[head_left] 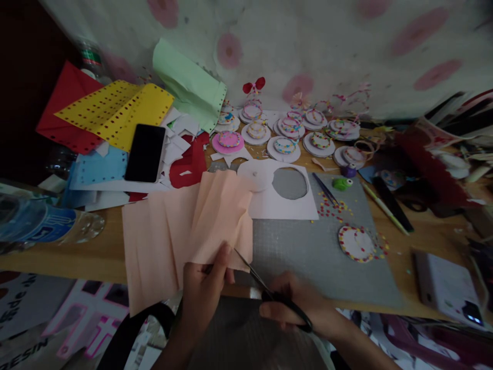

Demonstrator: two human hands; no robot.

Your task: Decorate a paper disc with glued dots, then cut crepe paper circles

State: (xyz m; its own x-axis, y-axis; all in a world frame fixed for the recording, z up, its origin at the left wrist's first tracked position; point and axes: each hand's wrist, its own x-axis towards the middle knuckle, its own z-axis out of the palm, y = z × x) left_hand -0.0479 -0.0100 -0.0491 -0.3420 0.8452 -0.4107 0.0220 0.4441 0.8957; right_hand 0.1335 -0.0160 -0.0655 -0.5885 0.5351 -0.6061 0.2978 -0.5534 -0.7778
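Note:
My left hand (206, 282) pinches the lower edge of a sheet of peach crepe paper (162, 236), which lies folded in loose pleats and hangs over the table's front edge. In my right hand (296, 306) is a pair of black-handled scissors (257, 277), blades pointing up and left at the paper's edge near my left fingertips. Whether the blades touch the paper I cannot tell. Beyond the crepe paper lies a white card (285, 208) with a round hole, and a white disc (254, 174) rests partly over it.
A grey cutting mat (308, 257) bears tweezers (325, 189), scattered beads and a bead-rimmed disc (358, 244). Several small decorated hats (285, 148) stand along the wall. At left are a phone (145, 153), coloured papers (115, 110) and a plastic bottle (46, 221); a white device (449, 288) lies right.

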